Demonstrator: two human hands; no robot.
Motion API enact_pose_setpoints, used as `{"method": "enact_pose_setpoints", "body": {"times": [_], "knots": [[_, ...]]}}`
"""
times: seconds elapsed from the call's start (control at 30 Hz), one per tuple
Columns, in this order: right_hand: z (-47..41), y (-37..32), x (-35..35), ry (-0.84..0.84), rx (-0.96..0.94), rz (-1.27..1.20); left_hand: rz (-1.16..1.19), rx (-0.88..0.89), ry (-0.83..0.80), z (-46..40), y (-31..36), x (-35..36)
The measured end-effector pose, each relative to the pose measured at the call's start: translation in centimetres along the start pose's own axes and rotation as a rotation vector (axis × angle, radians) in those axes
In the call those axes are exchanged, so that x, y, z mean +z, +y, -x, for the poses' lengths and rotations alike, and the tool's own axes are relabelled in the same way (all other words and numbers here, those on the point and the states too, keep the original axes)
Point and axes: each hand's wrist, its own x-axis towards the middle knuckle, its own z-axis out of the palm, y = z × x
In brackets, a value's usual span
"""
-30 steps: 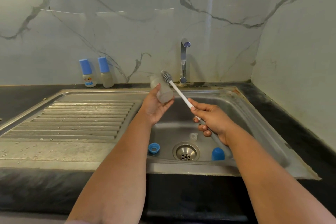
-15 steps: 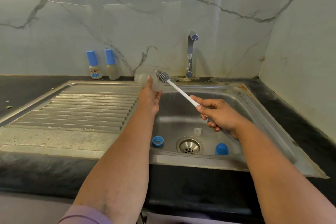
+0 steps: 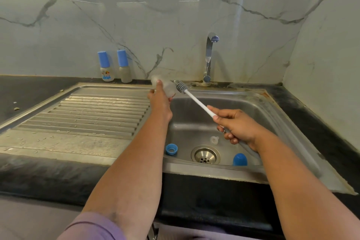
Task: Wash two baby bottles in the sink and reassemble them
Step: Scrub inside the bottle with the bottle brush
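Marble-patterned wall is seen behind a steel sink [image 3: 259, 103] set in a dark counter [image 3: 39, 87], with a ribbed draining board [image 3: 87, 115] at the 9 o'clock side of the basin. Inside the basin, a blue ring [image 3: 171, 149] is lying at 9 o'clock from the drain [image 3: 205, 155], a blue cap [image 3: 240, 159] at 3 o'clock, and a small clear teat [image 3: 214, 140] at about 1 o'clock. Two capped bottles [image 3: 115, 67] are standing upright against the wall at 11 o'clock.

A clear bottle body [image 3: 165, 86] is held by the left hand [image 3: 160, 103], fingers curled around it, over the back left edge of the basin. Its long axis is tilted, and its mouth seems turned towards 4 o'clock. A bottle brush [image 3: 191, 98] is gripped at the handle by the right hand [image 3: 236, 126]; its bristle head is just beside the bottle's mouth and points to 10 o'clock. Open room is left over the basin between both arms.
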Motion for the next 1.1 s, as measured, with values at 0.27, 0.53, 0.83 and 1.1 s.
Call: {"method": "enact_pose_setpoints", "body": {"times": [0.27, 0.53, 0.83, 1.1], "knots": [[-1.1, 0.7, 0.3, 0.239, -0.036, 0.071, -0.135, -0.110, -0.299, 2.2, -2.3, 2.2], [-0.3, 0.2, -0.2, 0.028, -0.028, 0.039, -0.206, -0.036, -0.016, 0.4, -1.4, 0.6], [-1.6, 0.9, 1.5, 0.246, -0.154, 0.122, -0.049, -0.160, -0.315, 3.1, -2.0, 2.2], [-1.3, 1.4, 1.0, 0.135, -0.063, 0.181, 0.265, -0.122, -0.181, 1.9, 0.9, 0.0]]}}
